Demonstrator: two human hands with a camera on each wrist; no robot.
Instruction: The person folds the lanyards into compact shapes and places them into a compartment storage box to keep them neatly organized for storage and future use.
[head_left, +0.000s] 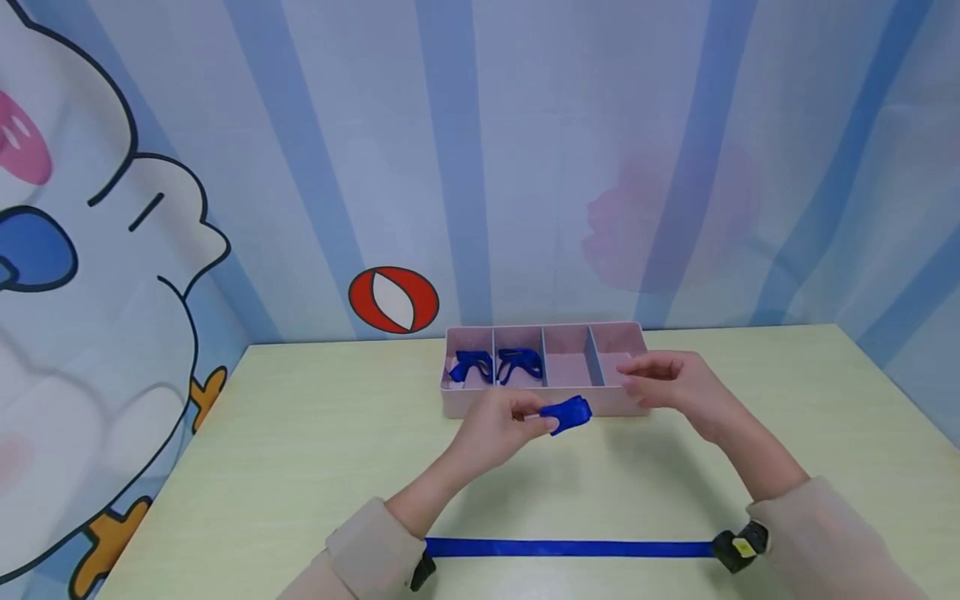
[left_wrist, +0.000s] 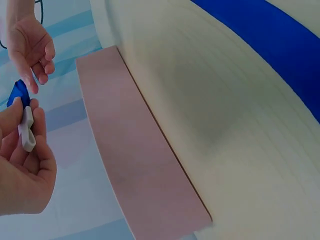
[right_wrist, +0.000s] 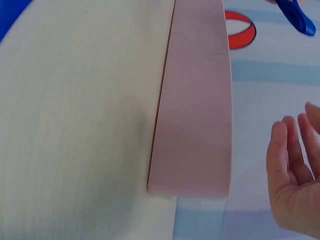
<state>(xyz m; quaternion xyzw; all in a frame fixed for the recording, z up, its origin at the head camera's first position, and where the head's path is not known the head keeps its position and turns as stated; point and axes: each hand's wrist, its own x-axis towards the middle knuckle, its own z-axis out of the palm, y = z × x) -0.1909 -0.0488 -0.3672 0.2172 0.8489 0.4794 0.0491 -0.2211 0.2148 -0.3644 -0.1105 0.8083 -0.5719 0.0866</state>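
My left hand (head_left: pixel 491 433) pinches a folded blue ribbon (head_left: pixel 567 414) between thumb and fingers, in front of the pink box. In the left wrist view a small white clip-like piece (left_wrist: pixel 27 131) with a looped end is also held there, right against the blue ribbon (left_wrist: pixel 19 94). My right hand (head_left: pixel 678 387) holds nothing, its fingers loosely bent, just over the right end of the pink divided box (head_left: pixel 543 402). Two dark blue folded ribbon pieces lie in this box: one (head_left: pixel 472 365) in the leftmost compartment, the other (head_left: pixel 520 364) in the compartment beside it.
A long blue strip (head_left: pixel 570 548) runs across the front of the pale wooden table (head_left: pixel 337 417). Small black devices sit by both wrists, the right one (head_left: pixel 738 547) with a yellow mark. Behind the box stands a blue striped backdrop (head_left: pixel 517 167) with cartoon prints.
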